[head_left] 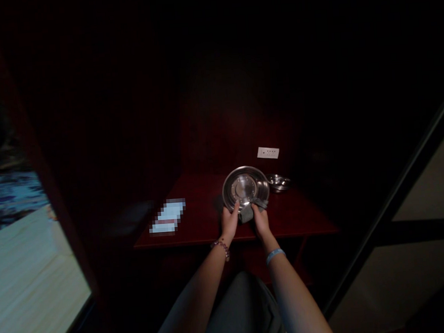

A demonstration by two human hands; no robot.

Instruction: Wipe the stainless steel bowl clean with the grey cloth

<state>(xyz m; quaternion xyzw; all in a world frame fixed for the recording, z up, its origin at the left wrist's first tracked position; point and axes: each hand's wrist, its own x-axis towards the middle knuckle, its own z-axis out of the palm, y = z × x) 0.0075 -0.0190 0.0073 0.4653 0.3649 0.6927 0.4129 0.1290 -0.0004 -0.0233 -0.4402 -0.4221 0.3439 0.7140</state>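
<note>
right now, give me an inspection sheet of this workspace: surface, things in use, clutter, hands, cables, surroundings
Surface: dark red desktop, dimly lit.
Things in use: metal basin, inside facing the camera; gray cloth at its near rim.
Clutter: metal bowls, apparently stacked, beyond the basin to the right; pixelated pale item on the left, details unreadable.
Hands: left hand has its grip on the basin's near rim; right hand holds the cloth against the rim.
Cables: nothing seen.
Surroundings: white wall socket on the dark back wall; pale wood-grain surface at far left.
</note>
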